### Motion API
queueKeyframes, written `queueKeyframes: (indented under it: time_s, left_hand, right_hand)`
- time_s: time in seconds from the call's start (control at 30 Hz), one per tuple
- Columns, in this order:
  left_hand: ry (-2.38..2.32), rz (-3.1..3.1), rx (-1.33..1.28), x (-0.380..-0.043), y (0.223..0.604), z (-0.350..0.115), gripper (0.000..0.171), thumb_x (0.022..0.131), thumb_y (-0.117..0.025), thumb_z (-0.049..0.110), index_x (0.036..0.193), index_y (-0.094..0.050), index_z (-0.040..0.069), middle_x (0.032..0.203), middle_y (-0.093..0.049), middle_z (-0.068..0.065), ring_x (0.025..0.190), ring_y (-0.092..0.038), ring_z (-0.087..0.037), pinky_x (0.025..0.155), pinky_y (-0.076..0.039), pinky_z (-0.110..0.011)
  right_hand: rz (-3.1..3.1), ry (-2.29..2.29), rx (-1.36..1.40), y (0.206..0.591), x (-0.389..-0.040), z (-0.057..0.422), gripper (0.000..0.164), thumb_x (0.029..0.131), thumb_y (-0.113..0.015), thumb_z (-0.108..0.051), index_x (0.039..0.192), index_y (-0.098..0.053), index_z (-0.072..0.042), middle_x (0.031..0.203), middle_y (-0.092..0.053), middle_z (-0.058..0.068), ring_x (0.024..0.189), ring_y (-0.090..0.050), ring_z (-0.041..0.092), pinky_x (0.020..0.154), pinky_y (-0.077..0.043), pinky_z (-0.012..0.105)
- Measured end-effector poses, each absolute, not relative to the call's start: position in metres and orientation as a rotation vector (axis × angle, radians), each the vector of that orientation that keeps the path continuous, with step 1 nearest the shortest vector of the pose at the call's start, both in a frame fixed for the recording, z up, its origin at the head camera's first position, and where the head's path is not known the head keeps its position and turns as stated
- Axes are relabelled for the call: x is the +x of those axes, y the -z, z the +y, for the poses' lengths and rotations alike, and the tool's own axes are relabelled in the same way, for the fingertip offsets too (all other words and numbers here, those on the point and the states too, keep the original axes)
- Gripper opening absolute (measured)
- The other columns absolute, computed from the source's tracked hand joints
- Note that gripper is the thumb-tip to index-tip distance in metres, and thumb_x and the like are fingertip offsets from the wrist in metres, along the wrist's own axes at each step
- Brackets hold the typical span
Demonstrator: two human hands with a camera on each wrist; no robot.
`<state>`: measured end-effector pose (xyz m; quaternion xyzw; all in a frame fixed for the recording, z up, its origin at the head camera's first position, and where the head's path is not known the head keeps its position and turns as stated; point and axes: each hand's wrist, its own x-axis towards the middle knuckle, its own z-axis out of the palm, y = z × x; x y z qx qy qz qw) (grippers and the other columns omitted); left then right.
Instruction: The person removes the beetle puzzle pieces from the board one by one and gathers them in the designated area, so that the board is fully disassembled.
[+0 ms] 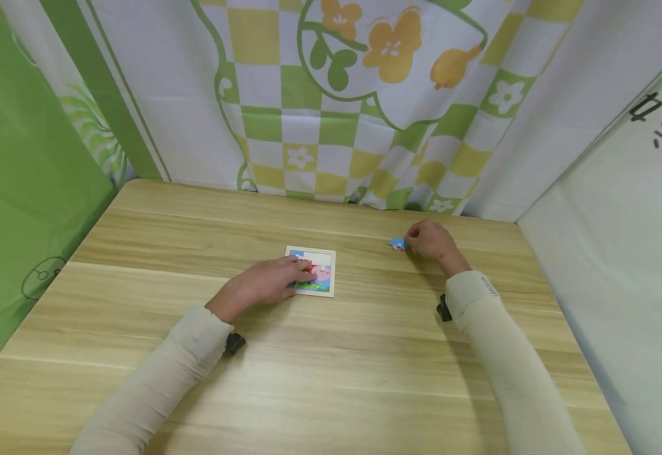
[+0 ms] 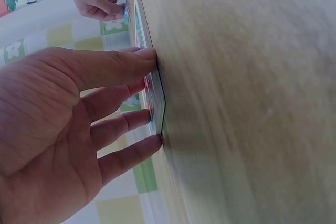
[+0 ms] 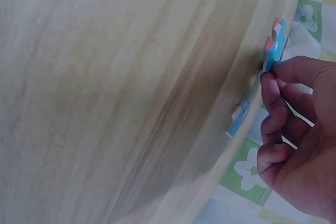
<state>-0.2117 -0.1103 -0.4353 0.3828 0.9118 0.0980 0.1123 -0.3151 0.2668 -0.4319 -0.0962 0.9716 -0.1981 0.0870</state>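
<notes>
At the far left I see a green cloth (image 1: 20, 158) with one black mark cut off by the edge of my head view, so I can't read it. On the wooden table (image 1: 285, 392), the left hand (image 1: 262, 282) reaches in from a pale left sleeve (image 1: 154, 379). Its fingers are spread and fairly straight, resting on a small picture puzzle (image 1: 332, 278); from the left wrist I see the thumb touching its edge and gaps between the fingers. The puzzle lies flat, left of the table's middle, with a pink and red figure on it and a pale bare patch at its upper right. A checked curtain (image 1: 376, 139) with flowers hangs behind.

Further right, near the back of the table, a blue puzzle piece (image 1: 397, 243) sits between the thumb and forefinger of the right hand (image 1: 432, 241). That pinch is closed, the other fingers curled in; I can't tell whether the piece is clear of the table. My right wrist view shows a second piece (image 3: 240, 116) lying near that hand. The right cuff (image 1: 470, 291) carries small lettering, too blurred to read. At the far right, a white sheet (image 1: 638, 227) bears large black handwritten characters, tilted and partly cut off.
</notes>
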Motion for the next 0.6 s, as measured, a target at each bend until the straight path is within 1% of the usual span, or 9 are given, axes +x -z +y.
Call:
queueKeyframes:
  time_s: [0.1,0.27,0.6]
  left_hand:
    - [-0.292,2.674,1.125,-0.2125,0.4363,-0.11,0.045,0.098,-0.071,0.012,0.143,-0.064,0.012,0.154,-0.05,-0.011,0.141,-0.042,-0.037,0.11,-0.04,-0.049]
    - [-0.287,2.67,1.114,-0.2132,0.4361,-0.11,0.046,0.098,-0.071,0.011,0.144,-0.063,0.012,0.154,-0.049,-0.011,0.142,-0.042,-0.038,0.112,-0.039,-0.049]
    - [-0.285,2.66,1.123,-0.2118,0.4347,-0.1096,0.046,0.099,-0.07,0.011,0.144,-0.062,0.011,0.154,-0.049,-0.012,0.143,-0.041,-0.039,0.113,-0.038,-0.049]
  right_hand:
    - [2.905,0.602,-0.302,0.4338,-0.3155,0.2669,0.022,0.099,-0.06,-0.015,0.106,-0.075,0.0,0.088,-0.07,0.009,0.082,-0.059,0.027,0.077,-0.047,0.043]
    - [2.928,0.591,-0.312,0.4356,-0.3156,0.2664,0.019,0.098,-0.061,-0.014,0.101,-0.074,-0.001,0.086,-0.069,0.008,0.08,-0.059,0.026,0.076,-0.047,0.043]
    - [2.938,0.596,-0.304,0.4364,-0.3136,0.2629,0.02,0.097,-0.058,-0.01,0.098,-0.074,0.0,0.084,-0.067,0.009,0.078,-0.057,0.027,0.076,-0.046,0.042]
